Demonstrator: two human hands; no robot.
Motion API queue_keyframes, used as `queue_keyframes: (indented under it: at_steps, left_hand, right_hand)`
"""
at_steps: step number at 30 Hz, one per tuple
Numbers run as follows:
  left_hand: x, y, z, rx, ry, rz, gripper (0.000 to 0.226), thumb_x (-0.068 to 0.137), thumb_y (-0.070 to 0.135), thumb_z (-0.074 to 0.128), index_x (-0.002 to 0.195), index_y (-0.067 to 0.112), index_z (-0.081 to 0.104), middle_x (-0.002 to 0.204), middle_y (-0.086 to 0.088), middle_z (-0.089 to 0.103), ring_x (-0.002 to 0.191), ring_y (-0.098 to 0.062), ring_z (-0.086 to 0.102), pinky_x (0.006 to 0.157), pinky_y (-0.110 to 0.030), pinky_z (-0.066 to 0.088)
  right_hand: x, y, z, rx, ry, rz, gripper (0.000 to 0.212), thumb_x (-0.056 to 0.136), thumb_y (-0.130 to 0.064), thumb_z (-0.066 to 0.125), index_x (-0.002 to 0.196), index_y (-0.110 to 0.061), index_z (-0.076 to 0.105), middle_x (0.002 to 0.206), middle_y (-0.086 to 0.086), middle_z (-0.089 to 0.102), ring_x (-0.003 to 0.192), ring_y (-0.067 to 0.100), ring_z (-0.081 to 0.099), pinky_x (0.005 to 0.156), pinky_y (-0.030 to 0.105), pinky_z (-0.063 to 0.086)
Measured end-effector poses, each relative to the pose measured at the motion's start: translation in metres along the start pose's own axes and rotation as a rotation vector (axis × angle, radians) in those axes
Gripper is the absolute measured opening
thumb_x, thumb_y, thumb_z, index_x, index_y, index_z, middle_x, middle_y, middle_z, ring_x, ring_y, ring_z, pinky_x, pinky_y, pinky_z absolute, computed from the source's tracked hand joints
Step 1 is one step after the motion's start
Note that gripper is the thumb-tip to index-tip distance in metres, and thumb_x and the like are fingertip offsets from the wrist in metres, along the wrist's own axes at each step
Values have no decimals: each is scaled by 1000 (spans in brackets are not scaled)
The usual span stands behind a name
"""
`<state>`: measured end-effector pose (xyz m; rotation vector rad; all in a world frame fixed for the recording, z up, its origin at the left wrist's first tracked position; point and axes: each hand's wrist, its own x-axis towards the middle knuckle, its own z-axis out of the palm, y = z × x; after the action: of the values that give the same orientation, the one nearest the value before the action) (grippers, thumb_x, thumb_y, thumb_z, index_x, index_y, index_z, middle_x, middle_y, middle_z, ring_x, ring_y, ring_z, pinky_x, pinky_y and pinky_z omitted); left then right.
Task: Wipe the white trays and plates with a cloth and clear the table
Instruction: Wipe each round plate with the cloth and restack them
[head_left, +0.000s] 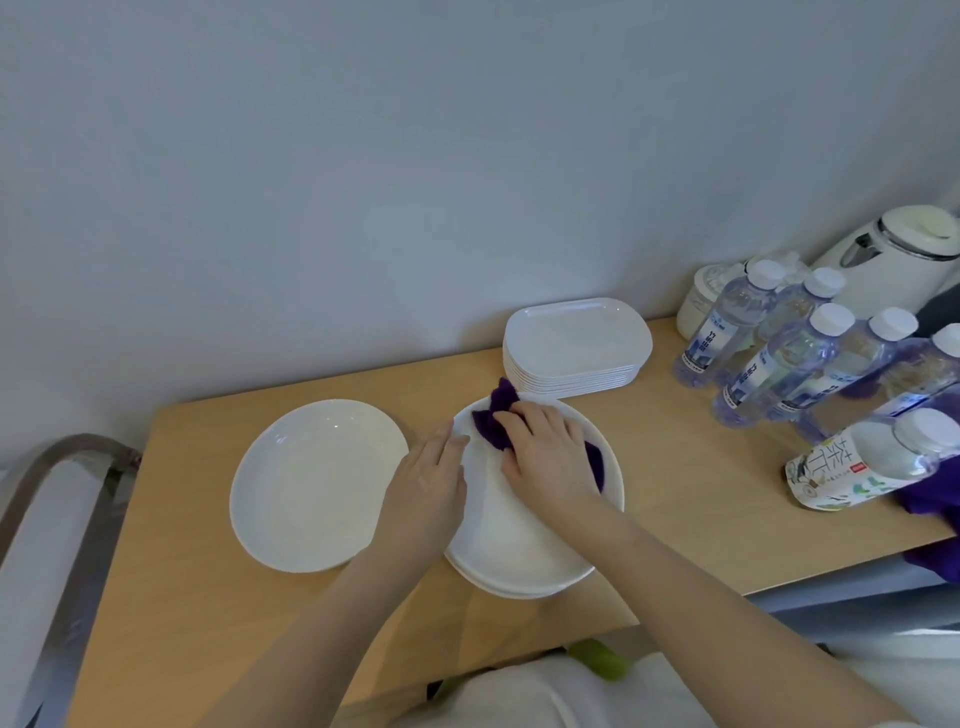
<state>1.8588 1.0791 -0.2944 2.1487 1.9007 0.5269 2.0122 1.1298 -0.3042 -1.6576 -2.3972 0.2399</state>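
A stack of white round plates (519, 551) sits in the middle of the wooden table (701, 509). My right hand (545, 457) presses a purple cloth (496, 415) onto the top plate. My left hand (428, 483) grips the left rim of that stack. A single white plate (311, 483) lies to the left of it. Behind the stack, by the wall, stands a pile of white rectangular trays (574, 345).
Several water bottles (779, 358) crowd the right side of the table, with a labelled drink bottle (852, 467) lying near the front edge. A white kettle (893, 260) and a white jar (701, 301) stand at the back right. Another purple cloth (935, 499) hangs at the right edge.
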Motion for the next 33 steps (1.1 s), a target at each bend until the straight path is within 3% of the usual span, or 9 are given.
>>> queue_keyframes:
  at_steps: [4, 8, 12, 18, 23, 28, 33]
  left_hand:
    - [3, 4, 4, -70, 32, -20, 43, 87, -3, 53, 130, 0, 50, 138, -13, 49, 126, -27, 48, 104, -31, 38]
    - [5, 2, 7, -71, 11, -102, 55, 86, -5, 53, 137, 7, 41, 139, -6, 47, 123, -20, 47, 98, -24, 38]
    - [5, 2, 6, 36, -57, -95, 59, 84, -4, 54, 137, 17, 40, 150, -2, 30, 131, -19, 36, 92, -24, 42]
    - [2, 3, 0, 100, -131, -110, 57, 82, -3, 54, 132, 21, 40, 154, -2, 21, 133, -20, 33, 91, -25, 45]
    - [2, 2, 1, 108, -144, -101, 59, 82, -2, 55, 134, 21, 39, 155, -3, 18, 137, -19, 27, 89, -25, 45]
    - [3, 0, 6, 77, -95, -129, 52, 88, 3, 49, 137, 15, 37, 150, -4, 29, 130, -20, 37, 84, -25, 43]
    - [6, 0, 8, -38, -37, -178, 45, 94, 3, 39, 139, 10, 37, 141, -6, 43, 126, -22, 44, 91, -28, 43]
  right_hand:
    - [0, -15, 5, 36, 2, -109, 37, 87, -18, 55, 124, -23, 58, 126, -3, 57, 119, 20, 50, 93, 40, 37]
    - [3, -15, 3, -26, -7, -182, 46, 87, -15, 59, 131, -26, 52, 128, 1, 54, 118, 26, 46, 88, 44, 37]
    - [12, -3, -4, -120, -38, -130, 48, 89, -17, 56, 134, -31, 44, 137, -1, 43, 123, 27, 39, 92, 43, 32]
    - [2, 23, -8, -231, -47, -33, 54, 89, -14, 55, 138, -29, 41, 142, -4, 38, 123, 25, 38, 94, 39, 30]
    - [-19, 41, -17, -138, -178, -88, 52, 93, -17, 39, 142, -37, 35, 145, -14, 36, 132, 17, 30, 101, 36, 24]
    - [-47, 42, -26, -25, -302, -286, 51, 90, -18, 42, 136, -42, 43, 142, -21, 41, 127, 11, 35, 93, 31, 22]
    - [-73, 25, -20, 82, -322, -423, 45, 86, -24, 44, 127, -39, 51, 129, -20, 53, 115, 11, 44, 87, 31, 31]
